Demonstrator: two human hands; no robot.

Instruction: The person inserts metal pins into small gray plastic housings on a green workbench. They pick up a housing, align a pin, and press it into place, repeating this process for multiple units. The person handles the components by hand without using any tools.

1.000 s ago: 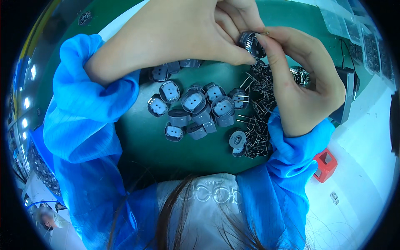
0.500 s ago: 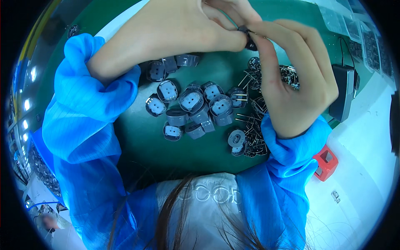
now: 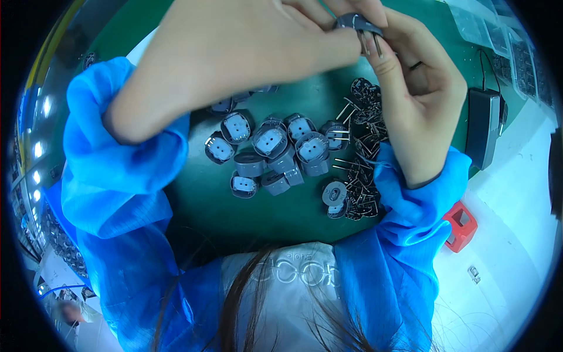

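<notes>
Two bare hands: the left hand (image 3: 308, 44) and right hand (image 3: 425, 88) both grip one dark-grey rounded plastic piece (image 3: 356, 22) by the fingertips, their hold partly hidden.
Pronged piece: raised beyond the tangled heap of black and metal parts (image 3: 365, 176), two slim metal prongs (image 3: 378, 47) at the right thumb.
Grey plastic housings with pale inner faces (image 3: 270, 141): left of the heap.
Step in hand: seemingly a two-handed press or turn.
Next move: likely calls for steady fingertips, prongs unbent.

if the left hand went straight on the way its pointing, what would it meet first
Past the grey pronged part at its fingertips, the left hand, pointing rightward, would likely meet the right hand first, though depth is unclear from this single view.
</notes>
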